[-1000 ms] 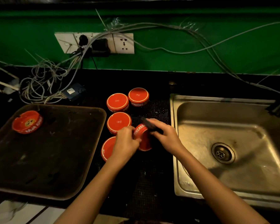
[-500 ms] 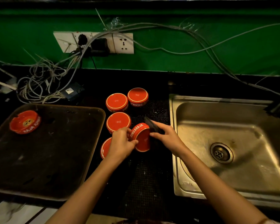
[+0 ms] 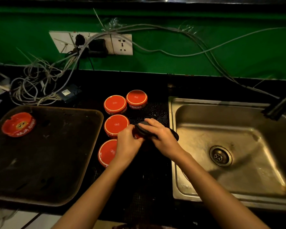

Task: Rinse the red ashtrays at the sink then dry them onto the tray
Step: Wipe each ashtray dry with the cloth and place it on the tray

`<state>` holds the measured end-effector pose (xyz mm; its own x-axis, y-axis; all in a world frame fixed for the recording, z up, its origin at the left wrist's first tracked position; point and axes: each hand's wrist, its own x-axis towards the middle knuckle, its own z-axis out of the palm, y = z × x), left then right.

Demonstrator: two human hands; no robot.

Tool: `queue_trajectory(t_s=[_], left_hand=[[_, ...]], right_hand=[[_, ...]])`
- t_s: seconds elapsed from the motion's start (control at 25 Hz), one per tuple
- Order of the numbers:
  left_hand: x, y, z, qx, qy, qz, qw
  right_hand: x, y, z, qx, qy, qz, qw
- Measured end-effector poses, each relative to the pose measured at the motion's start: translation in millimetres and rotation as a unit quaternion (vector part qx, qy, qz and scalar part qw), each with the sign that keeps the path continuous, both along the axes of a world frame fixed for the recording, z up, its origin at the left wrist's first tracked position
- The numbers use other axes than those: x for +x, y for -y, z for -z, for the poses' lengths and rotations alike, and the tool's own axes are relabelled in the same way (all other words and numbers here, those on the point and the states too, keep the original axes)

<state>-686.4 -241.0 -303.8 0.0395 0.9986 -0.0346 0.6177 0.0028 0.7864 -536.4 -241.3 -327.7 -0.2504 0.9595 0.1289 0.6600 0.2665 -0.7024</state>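
Held ashtray [image 3: 136, 136]: only a red sliver visible, above the desk [image 3: 155, 81] between tray and sink, hidden by both hands. Left hand [image 3: 128, 145] grips it from the left, fingers curled. Right hand [image 3: 163, 138] presses a dark cloth [image 3: 143, 128] over its top, fingers wrapped around the cloth.

Bottom-up on the mesh mat [image 3: 155, 111], just left of the hands: back-left ashtray [image 3: 115, 104], back-right ashtray [image 3: 136, 98], middle ashtray [image 3: 116, 124], front ashtray [image 3: 106, 152], which is partly covered by the left wrist.

Tray [image 3: 53, 159] further left, with one upright ashtray [image 3: 18, 124] in its far-left corner. Sink [image 3: 196, 139] to the right, wet-looking. Wall socket [image 3: 121, 44] and tangled cables [image 3: 31, 83] behind.
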Motion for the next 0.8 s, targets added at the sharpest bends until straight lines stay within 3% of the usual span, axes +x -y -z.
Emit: queue_trajectory(t_s=[0.12, 0.2, 0.24, 0.32, 0.4, 0.44, 0.52, 0.64, 0.72, 0.8], left_hand=[[-9, 0, -1, -0.018, -0.035, -0.018, 0.999], [-15, 2, 1, -0.042, -0.031, -0.031, 0.998], [-17, 3, 2, -0.047, -0.033, -0.027, 0.998], [-21, 3, 3, -0.038, -0.033, 0.002, 0.999], [-23, 4, 4, -0.025, -0.017, 0.020, 0.999], [-24, 4, 5, -0.028, -0.014, 0.018, 0.999], [-26, 6, 5, -0.045, -0.016, -0.002, 0.999], [-27, 7, 1, -0.069, -0.032, -0.009, 0.997], [-24, -1, -5, -0.080, -0.072, 0.032, 0.994], [-18, -14, -12, -0.075, -0.118, 0.080, 0.987]], right_hand=[[8, 2, 9, -0.105, -0.224, 0.067, 0.967], [10, 3, 10, -0.157, -0.295, 0.097, 0.937], [5, 3, 9, -0.144, -0.266, 0.087, 0.949], [-11, 0, 6, -0.059, -0.115, 0.029, 0.991], [-22, -3, 3, 0.009, 0.009, -0.020, 1.000], [-23, -5, 4, 0.017, 0.006, -0.021, 1.000], [-16, -6, 8, -0.032, -0.125, 0.011, 0.992], [-2, 2, 12, -0.183, -0.354, 0.079, 0.914], [-1, 0, 11, -0.186, -0.342, 0.093, 0.916], [-8, 0, 4, -0.133, -0.267, 0.072, 0.952]])
